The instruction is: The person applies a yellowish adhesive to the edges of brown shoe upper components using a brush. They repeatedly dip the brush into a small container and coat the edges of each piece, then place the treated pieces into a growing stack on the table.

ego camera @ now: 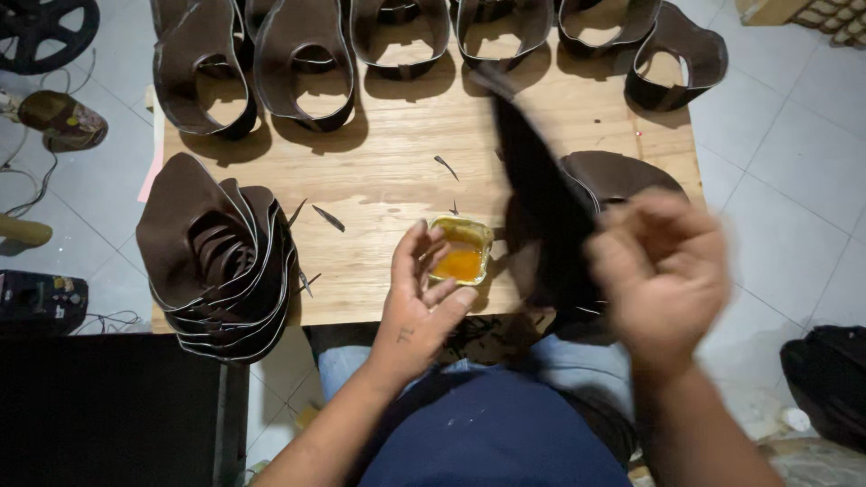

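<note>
- Right hand [663,271]: motion-blurred, fingers curled shut around one dark brown leather shoe-upper piece [532,180], which rises from the hand as a blurred strip slanting up and to the left over the board.
- Left hand [419,302]: fingers spread and loosely bent, gripping nothing; fingertips just beside the small square clear container of orange glue [462,252], which sits near the board's front edge. Whether they touch it: cannot tell.
- Hands well apart, with the container and the held piece between them.
- Pale wooden board [388,171]: carries all the work pieces.
- Back edge: row of brown leather uppers [298,63] standing curved with open centres; six counted, tops cut off by the frame.
- Left front corner: one nested stack of brown leather uppers [221,261], light edges showing; at least five layers, exact count not readable.
- One more brown upper lying flat [622,171] just behind the right hand.
- Thin dark leather offcuts [329,218] scattered mid-board: about five counted.
- Grey tiled floor [794,153] around the board.
</note>
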Available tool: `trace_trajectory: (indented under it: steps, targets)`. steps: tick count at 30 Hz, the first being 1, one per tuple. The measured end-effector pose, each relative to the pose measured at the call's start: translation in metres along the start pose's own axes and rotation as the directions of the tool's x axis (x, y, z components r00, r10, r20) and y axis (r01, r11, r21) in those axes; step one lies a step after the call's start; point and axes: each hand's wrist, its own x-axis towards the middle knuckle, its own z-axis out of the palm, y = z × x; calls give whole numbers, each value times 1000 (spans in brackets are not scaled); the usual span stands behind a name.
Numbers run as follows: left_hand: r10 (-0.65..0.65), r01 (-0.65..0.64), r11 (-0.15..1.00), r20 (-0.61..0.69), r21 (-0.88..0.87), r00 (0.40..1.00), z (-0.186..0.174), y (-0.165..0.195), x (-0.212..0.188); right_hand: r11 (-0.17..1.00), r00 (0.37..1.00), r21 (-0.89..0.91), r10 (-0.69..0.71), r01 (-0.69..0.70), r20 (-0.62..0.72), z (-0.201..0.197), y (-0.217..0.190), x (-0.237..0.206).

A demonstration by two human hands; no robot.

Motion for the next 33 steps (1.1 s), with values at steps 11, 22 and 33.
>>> trace_trajectory:
  steps: [11, 22, 33]
  targets:
    - [-273, 278, 960, -255, -18, 927, -41, -19, -16, 593, 687, 364, 686, -718, 238, 31, 94, -48]
    - [-441, 435, 894, -370, -104, 818, -70, -37, -20, 811, 842, -395, 519, -431, 147, 22, 126, -63]
    - [-246, 424, 638, -351, 642, 903, -69, -49, -38, 553, 538, 11, 807, -833, 244, 38, 116, -35]
